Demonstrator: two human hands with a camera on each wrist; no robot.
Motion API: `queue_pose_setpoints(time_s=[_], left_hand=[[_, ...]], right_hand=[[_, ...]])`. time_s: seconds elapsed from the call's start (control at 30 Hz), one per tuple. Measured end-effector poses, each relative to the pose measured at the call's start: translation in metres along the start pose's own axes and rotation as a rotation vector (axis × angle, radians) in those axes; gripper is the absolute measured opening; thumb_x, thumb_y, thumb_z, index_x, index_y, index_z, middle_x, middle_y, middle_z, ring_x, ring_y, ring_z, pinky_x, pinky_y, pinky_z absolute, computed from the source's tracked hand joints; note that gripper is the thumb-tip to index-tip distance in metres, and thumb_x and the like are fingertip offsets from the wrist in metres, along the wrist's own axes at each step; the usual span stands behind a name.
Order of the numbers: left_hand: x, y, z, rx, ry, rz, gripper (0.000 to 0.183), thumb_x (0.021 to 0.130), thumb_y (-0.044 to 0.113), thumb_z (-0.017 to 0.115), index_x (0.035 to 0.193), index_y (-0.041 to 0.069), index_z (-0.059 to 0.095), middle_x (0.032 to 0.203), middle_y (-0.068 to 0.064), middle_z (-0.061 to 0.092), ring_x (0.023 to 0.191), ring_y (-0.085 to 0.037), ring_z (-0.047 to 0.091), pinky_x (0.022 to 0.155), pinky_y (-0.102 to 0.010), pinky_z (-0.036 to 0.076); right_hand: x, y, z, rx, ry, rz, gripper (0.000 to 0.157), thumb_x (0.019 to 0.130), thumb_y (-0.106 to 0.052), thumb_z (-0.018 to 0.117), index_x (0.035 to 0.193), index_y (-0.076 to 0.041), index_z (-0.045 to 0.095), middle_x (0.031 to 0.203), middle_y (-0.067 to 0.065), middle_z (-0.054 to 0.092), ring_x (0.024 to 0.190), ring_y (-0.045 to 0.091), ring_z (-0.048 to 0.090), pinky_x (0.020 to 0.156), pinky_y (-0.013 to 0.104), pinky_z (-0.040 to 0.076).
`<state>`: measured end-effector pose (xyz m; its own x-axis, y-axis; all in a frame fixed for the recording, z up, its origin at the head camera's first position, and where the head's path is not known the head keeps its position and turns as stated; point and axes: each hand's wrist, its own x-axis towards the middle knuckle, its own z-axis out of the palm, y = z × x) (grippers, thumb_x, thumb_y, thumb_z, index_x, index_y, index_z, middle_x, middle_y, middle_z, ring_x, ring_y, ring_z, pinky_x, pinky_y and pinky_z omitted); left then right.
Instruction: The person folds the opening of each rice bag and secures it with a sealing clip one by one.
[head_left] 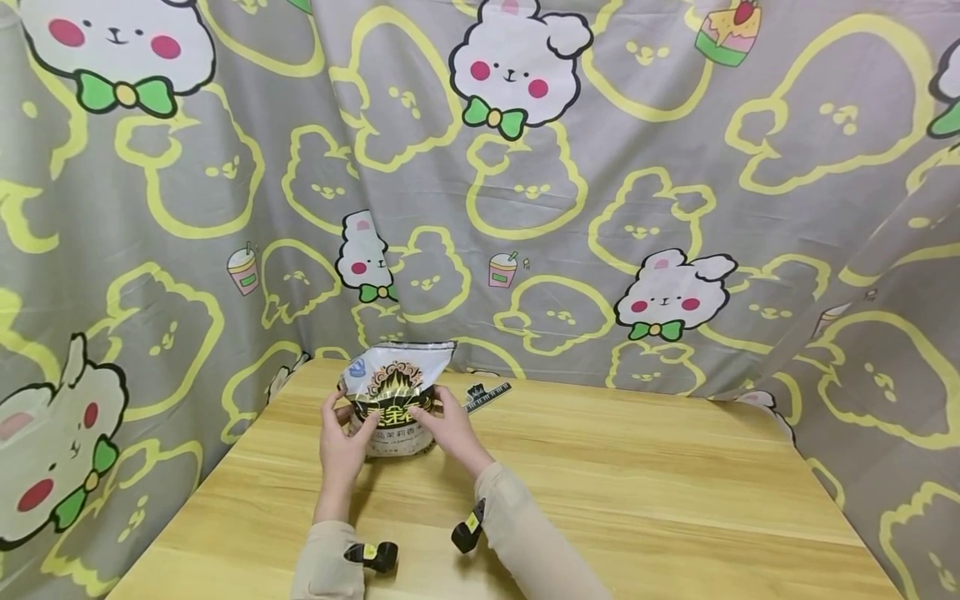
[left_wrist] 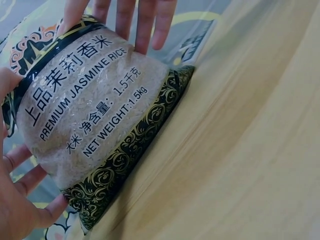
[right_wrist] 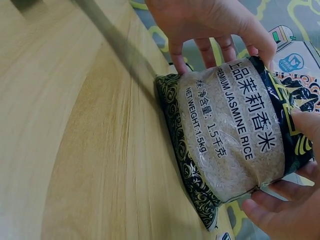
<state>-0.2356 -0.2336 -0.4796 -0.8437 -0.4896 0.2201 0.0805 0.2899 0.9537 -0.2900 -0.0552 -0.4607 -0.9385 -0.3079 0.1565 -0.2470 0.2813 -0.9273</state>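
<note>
A bag of jasmine rice stands upright on the wooden table, its white top leaning over to the right. Clear plastic on its lower front shows the grains, above a black and gold bottom band. My left hand grips the bag's left side, thumb on the front and fingers spread along the edge. On the opposite side my right hand holds it the same way, its thumb pressing the black label band. The right wrist view has the right hand at lower right and the left hand on top.
The wooden table reaches back to a grey curtain with cartoon rabbits. Behind the bag, to its right, lies a flat dark piece with a piano-key print. Black devices are strapped at both sleeves.
</note>
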Motion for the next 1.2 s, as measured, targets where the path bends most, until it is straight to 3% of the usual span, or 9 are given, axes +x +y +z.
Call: queue_pose_setpoints(time_s=[0.43,0.87,1.2], left_hand=[[-0.013,0.005,0.004,0.025,0.005,0.027,0.076,0.086,0.028,0.074,0.146,0.017,0.030,0.132,-0.023,0.052,0.124,-0.037,0.048,0.112,-0.062,0.029],[-0.023,0.013,0.012,0.023,-0.009,0.032,0.075,0.085,0.029,0.075,0.145,0.015,0.032,0.132,-0.023,0.053,0.124,-0.039,0.049,0.112,-0.062,0.030],[-0.033,0.016,0.019,0.034,0.009,0.046,0.074,0.083,0.026,0.076,0.143,0.014,0.034,0.129,-0.023,0.055,0.122,-0.038,0.051,0.110,-0.062,0.032]], right_hand=[[-0.009,0.004,-0.008,0.016,0.008,-0.026,0.062,0.090,-0.041,0.067,0.137,-0.007,0.048,0.140,0.017,0.054,0.128,0.035,0.052,0.106,0.050,0.045],[-0.017,0.010,-0.020,-0.016,0.017,-0.014,0.067,0.088,-0.047,0.066,0.139,-0.008,0.047,0.140,0.016,0.054,0.129,0.035,0.052,0.108,0.053,0.042],[-0.027,0.011,-0.028,0.009,0.019,-0.022,0.062,0.089,-0.042,0.068,0.136,-0.007,0.048,0.137,0.018,0.056,0.124,0.036,0.056,0.103,0.049,0.049]])
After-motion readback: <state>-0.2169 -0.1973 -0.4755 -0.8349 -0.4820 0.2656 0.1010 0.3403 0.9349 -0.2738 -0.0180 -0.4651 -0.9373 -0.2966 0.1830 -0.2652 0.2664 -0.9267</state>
